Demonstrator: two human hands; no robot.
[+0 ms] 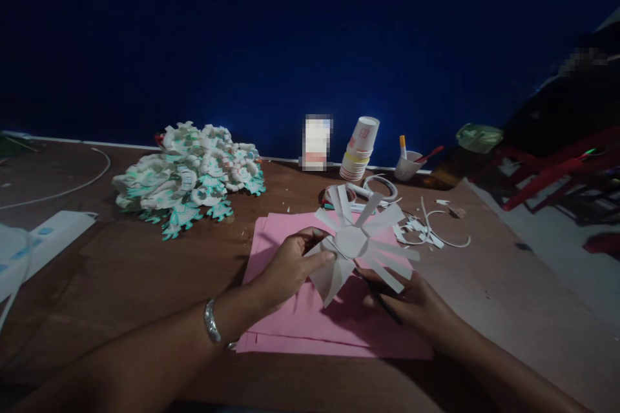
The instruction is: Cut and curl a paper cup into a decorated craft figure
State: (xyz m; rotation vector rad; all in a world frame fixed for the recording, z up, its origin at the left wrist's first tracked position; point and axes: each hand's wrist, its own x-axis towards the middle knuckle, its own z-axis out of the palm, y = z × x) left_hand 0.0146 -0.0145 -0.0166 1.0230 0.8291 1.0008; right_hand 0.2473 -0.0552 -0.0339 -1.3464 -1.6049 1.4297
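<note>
At the far left of the worktop [159, 290] lies a white power strip [48, 245], and beyond it rises a heap of white-and-green paper shapes [188, 174]. The left hand [290, 264] has its fingers closed in a pinch on a slit paper cup [351, 242], held just above some pink sheets [271, 329], its wall splayed in strips around the round base. Behind it, nested paper cups [359, 148] stand in a leaning stack, apparently mouth down. Next comes a small white cup [407, 170] holding an orange-and-white stick [402, 146] and something red-handled [431, 153]. Nearer me, the right hand [416, 300], partly hidden behind the strips, has its fingers curled around a dark slim tool [387, 306]. White paper scraps [421, 232] lie farther right.
</note>
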